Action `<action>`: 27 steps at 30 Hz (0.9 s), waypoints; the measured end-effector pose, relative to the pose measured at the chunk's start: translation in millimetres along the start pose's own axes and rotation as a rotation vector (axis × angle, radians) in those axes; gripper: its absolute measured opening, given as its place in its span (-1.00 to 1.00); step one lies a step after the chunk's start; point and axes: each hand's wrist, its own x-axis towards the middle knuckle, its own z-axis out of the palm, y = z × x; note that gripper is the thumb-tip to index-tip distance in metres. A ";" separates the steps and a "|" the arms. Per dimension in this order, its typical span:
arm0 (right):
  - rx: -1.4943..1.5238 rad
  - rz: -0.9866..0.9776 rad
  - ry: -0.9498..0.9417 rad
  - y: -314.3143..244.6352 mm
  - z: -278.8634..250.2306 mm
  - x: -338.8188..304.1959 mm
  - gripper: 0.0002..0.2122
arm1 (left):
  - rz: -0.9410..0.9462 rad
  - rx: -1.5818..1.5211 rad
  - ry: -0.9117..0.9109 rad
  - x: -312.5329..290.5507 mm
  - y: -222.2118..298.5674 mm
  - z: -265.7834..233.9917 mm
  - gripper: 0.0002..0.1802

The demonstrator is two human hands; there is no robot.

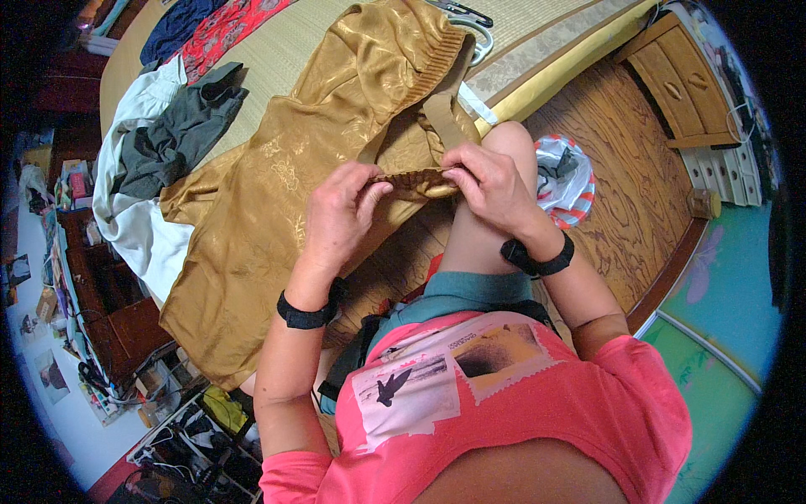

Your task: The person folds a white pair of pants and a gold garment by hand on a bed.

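Currently, I register the gold garment (pixel 260 218) at the centre of the frame, extending above and left of the hands, with its gathered edge (pixel 411 180) held between them. The left hand (pixel 340 210) pinches one end of that edge between thumb and fingers; the right hand (pixel 495 191) pinches the other. Small lettering (pixel 464 342) marks the pink shirt (pixel 512 407), lower centre. The garment's long axis runs from upper centre to lower left; its ribbed band (pixel 441 60) lies at the upper end.
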 end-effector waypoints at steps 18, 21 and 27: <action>-0.009 0.035 -0.031 5.8 -0.1 -5.4 -0.85 | -0.547 -0.505 0.036 9.4 -40.2 8.4 -0.58; 0.006 -0.010 -0.023 5.2 0.7 -3.5 -0.81 | -0.549 -0.551 0.026 7.3 -42.4 7.9 -0.59; -0.112 -0.008 -0.112 -20.5 7.3 2.5 -0.71 | -0.450 -0.723 0.023 5.8 -7.2 5.6 -0.60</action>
